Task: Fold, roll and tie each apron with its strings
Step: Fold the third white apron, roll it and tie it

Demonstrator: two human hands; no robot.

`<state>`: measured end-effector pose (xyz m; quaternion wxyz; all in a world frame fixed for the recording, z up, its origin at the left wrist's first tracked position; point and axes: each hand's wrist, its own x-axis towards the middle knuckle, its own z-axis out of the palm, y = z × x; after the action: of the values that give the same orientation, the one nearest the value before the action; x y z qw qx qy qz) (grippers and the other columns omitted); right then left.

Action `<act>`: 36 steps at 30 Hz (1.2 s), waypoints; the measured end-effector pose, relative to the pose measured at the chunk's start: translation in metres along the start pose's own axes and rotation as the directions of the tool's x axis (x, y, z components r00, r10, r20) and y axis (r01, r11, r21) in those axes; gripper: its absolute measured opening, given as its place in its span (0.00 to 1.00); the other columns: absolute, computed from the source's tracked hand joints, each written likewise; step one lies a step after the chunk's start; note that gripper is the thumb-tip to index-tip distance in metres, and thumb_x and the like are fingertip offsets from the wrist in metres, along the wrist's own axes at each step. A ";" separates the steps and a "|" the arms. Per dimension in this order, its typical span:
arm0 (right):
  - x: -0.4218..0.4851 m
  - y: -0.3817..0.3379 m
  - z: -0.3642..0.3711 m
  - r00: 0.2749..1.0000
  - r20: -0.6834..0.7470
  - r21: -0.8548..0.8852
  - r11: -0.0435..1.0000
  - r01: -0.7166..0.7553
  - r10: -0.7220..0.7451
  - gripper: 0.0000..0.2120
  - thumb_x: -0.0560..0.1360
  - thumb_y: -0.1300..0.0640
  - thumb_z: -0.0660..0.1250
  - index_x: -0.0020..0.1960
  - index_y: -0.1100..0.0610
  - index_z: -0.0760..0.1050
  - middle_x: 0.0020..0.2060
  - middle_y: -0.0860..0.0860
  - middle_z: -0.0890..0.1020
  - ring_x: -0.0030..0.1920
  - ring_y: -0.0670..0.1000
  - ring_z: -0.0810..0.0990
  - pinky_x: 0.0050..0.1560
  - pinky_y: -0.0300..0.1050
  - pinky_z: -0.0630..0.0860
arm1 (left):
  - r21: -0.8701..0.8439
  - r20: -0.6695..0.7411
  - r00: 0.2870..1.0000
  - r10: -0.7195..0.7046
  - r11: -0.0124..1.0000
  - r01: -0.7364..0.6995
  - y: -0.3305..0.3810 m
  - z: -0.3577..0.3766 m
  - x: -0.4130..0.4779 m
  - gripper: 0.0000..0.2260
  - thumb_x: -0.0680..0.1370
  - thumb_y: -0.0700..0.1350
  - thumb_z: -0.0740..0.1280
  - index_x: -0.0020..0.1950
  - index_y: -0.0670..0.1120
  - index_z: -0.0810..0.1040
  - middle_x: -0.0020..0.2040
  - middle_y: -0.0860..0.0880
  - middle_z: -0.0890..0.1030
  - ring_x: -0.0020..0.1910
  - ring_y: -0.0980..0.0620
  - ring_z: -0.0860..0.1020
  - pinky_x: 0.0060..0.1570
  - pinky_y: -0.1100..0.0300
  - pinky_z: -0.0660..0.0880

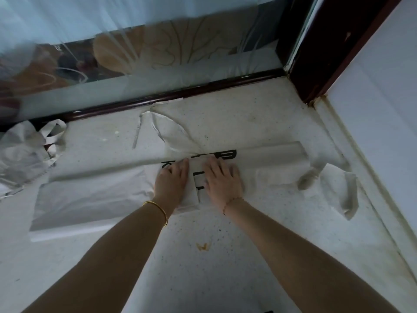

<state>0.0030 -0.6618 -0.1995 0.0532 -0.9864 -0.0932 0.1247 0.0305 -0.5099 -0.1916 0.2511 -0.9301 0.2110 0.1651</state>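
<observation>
On a speckled white stone ledge point(248, 114), a white fabric apron with black printed lettering point(94, 190) is being pressed flat by a person's two bare hands. The apron is lying folded into a long band stretching from 9 o'clock to 3 o'clock across the middle of the ledge, with the lettering partly covered at its centre.

The left hand point(171, 179) is being held palm down on the cloth, fingers straight and pointing towards 12 o'clock, nothing being gripped. The right hand point(222, 179) is being laid just beside it in the same flat, uncurled way, a narrow strip of printed fabric showing between the two. A thin gold bangle point(158, 211) is being worn on the left wrist, and a fine cord bracelet point(230, 203) on the right.

One white fabric tie point(157, 128) is lying looped at 12 o'clock of the hands, reaching a dark wooden window rail point(180, 93). A second white tie point(350, 195) is lying twisted at 3 o'clock, near the ledge's raised edge.

At 9 o'clock, a crumpled heap of white fabric point(20, 150) is resting against the rail. A small yellow-brown stain point(202, 246) is showing at 6 o'clock, between the forearms.
</observation>
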 end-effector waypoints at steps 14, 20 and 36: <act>-0.040 0.164 -0.002 0.982 -0.003 -0.061 0.980 -0.188 0.189 0.34 0.77 0.41 0.32 0.77 0.56 0.49 0.77 0.53 0.52 0.76 0.55 0.50 0.75 0.51 0.46 | -0.094 -0.029 0.999 -0.043 0.995 0.040 0.001 -0.004 -0.003 0.45 0.76 0.48 0.67 0.75 0.40 0.34 0.72 0.39 0.58 0.66 0.43 0.67 0.60 0.56 0.71; -0.015 0.077 -0.018 0.982 -0.153 0.089 0.991 -0.100 0.112 0.28 0.77 0.63 0.58 0.76 0.58 0.56 0.76 0.56 0.56 0.76 0.58 0.54 0.75 0.55 0.52 | -0.282 0.017 0.997 -0.076 0.956 0.078 -0.005 0.000 -0.002 0.43 0.77 0.45 0.66 0.76 0.45 0.34 0.73 0.40 0.55 0.69 0.40 0.63 0.55 0.52 0.75; -0.023 0.140 -0.010 0.931 -0.030 0.004 0.931 -0.364 0.364 0.26 0.81 0.49 0.47 0.77 0.56 0.50 0.77 0.54 0.53 0.76 0.56 0.51 0.75 0.54 0.51 | -0.339 0.059 0.994 -0.088 0.935 0.102 -0.009 0.006 0.000 0.46 0.75 0.48 0.68 0.76 0.50 0.33 0.71 0.41 0.57 0.64 0.40 0.66 0.50 0.52 0.76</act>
<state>0.0081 -0.8043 -0.2027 0.0299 -0.9884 0.0918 0.1175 0.0337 -0.4998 -0.1931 0.0979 -0.9649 0.1285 0.2069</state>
